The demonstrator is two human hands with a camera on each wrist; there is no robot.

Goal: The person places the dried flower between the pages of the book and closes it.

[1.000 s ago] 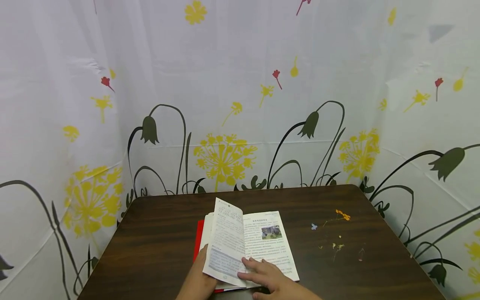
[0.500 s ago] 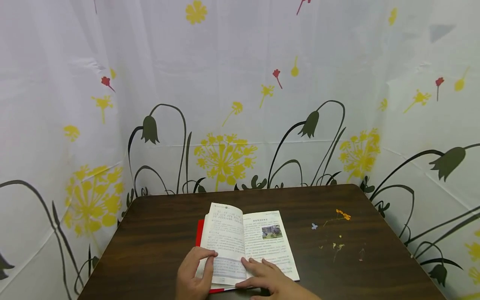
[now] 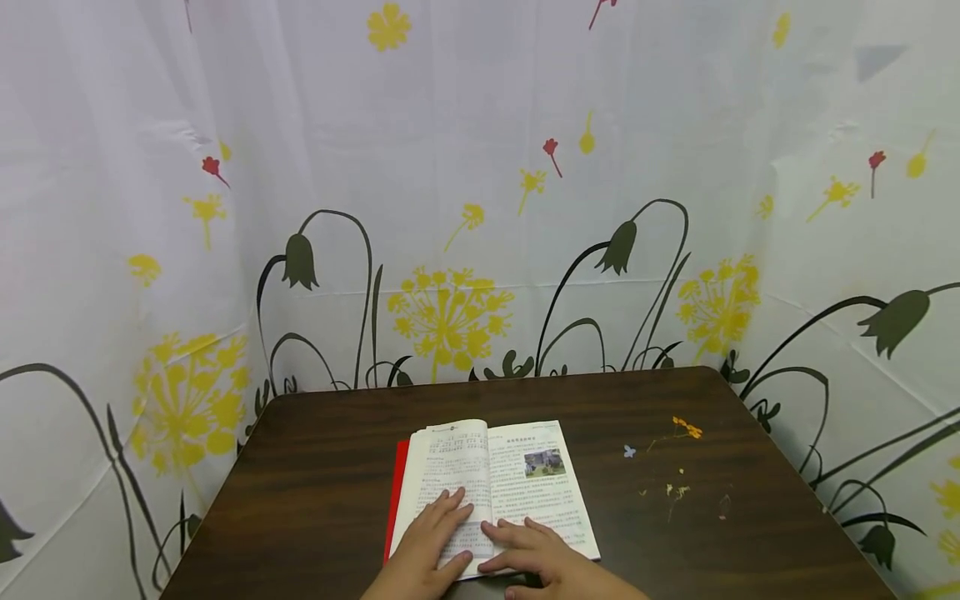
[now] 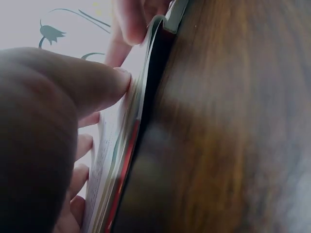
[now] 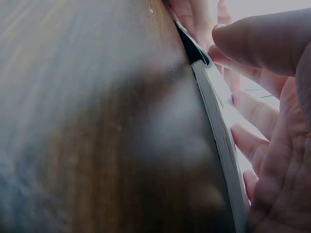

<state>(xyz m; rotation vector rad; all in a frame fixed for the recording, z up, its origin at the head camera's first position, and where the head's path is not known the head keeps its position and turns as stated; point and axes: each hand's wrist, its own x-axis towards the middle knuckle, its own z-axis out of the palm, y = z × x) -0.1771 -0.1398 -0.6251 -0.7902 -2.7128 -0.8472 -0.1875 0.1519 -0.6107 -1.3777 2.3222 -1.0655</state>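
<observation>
An open book (image 3: 532, 500) with printed text and a small photo on its right page lies on the dark wooden table (image 3: 322, 483). Its red cover (image 3: 397, 492) shows along the left edge. On the lower left page rests my left hand (image 3: 431, 542), fingers spread and pointing away from me. My right hand (image 3: 543, 558) lies over the lower part of the right page near the spine, its fingers extended. Seen from the left wrist, the left thumb (image 4: 104, 82) touches the pages near the bottom edge. The right wrist view has the right fingers (image 5: 252, 111) against the page.
Right of the book, a small blue flower (image 3: 628, 452), an orange flower on a stem (image 3: 686, 429) and a few pale dried sprigs (image 3: 677, 492) lie on the table. A white curtain (image 3: 480, 125) with printed flowers hangs behind the table's far edge.
A lifted page has come down flat onto the left side. My left hand has moved from the page's left edge onto the page, fingers now spread. The right hand has stayed in place.
</observation>
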